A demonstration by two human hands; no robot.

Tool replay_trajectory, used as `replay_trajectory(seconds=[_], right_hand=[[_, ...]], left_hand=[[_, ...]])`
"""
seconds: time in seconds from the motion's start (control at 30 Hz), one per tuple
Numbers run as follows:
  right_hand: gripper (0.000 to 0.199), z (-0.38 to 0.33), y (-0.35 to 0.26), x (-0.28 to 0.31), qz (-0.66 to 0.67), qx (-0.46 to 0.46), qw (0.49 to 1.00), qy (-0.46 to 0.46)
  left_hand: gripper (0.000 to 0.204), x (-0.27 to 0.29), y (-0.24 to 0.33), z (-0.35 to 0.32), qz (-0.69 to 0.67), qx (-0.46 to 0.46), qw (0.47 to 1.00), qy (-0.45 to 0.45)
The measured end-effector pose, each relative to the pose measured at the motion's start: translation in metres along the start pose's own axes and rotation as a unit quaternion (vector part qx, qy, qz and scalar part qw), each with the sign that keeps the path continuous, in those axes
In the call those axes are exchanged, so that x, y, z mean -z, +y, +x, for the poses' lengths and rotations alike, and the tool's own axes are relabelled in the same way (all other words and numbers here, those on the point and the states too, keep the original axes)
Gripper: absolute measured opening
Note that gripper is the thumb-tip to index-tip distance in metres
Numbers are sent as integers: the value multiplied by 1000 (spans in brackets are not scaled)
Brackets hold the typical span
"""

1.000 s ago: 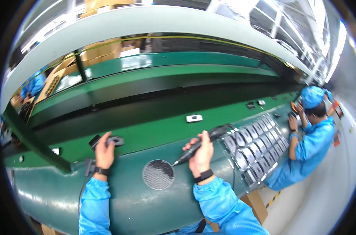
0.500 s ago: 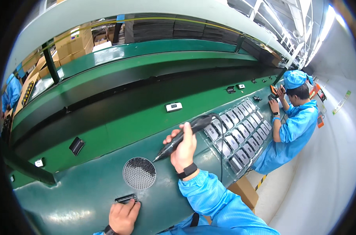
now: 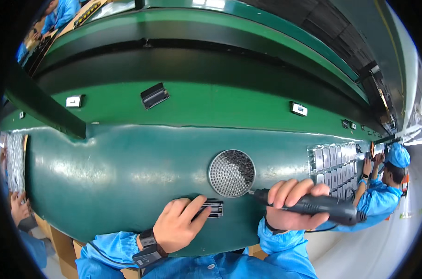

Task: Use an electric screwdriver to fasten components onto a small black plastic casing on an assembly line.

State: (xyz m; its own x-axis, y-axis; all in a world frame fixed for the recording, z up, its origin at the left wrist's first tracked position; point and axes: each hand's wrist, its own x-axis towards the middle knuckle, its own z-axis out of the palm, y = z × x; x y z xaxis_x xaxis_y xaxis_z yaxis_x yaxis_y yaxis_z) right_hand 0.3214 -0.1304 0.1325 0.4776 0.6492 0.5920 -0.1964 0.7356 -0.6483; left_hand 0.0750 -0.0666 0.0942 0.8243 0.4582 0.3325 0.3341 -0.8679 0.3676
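Observation:
My left hand (image 3: pixel 178 228) presses a small black rectangular part (image 3: pixel 212 208) flat on the green mat (image 3: pixel 127 167) near the bench's front edge, fingers on its left end. My right hand (image 3: pixel 292 204) grips a black pen-shaped electric screwdriver (image 3: pixel 322 207), held nearly level, its tip pointing left toward the lower right rim of a round perforated metal disc (image 3: pixel 232 173). The tip stays a little right of the black part. Both wrists wear dark bands over blue sleeves.
A green conveyor (image 3: pixel 197 104) runs behind the mat, carrying another black part (image 3: pixel 154 95) and small white units (image 3: pixel 298 109). A tray of grey rectangular pieces (image 3: pixel 334 167) lies at the right, where a person in blue (image 3: pixel 383 186) works. Another person's hand (image 3: pixel 18 209) shows at far left.
The view has tilted down and closer. My left hand brought the black part up onto the mat beside the disc. My right hand swung the screwdriver down toward it.

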Motion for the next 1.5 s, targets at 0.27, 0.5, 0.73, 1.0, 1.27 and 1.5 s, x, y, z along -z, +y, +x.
replay_trajectory(seconds=[0.27,0.5,0.73,1.0,1.27,1.5], right_hand=[[64,-23,63,-7,-69,39,996,-51],[66,-25,94,5,-81,36,995,-53],[67,-28,93,10,-107,24,993,-33],[69,-29,102,12,-124,26,992,-22],[71,-20,103,7,-178,-7,984,-2],[64,-40,60,-8,-28,26,999,39]], left_hand=[[34,-24,-44,-10,-73,10,997,15],[37,-34,-57,-8,-103,11,995,7],[51,-37,-53,-9,-91,32,995,29],[56,-38,-57,-14,-99,48,994,14],[54,-43,-47,-14,-100,51,993,18],[58,-44,-47,-24,-88,67,993,34]])
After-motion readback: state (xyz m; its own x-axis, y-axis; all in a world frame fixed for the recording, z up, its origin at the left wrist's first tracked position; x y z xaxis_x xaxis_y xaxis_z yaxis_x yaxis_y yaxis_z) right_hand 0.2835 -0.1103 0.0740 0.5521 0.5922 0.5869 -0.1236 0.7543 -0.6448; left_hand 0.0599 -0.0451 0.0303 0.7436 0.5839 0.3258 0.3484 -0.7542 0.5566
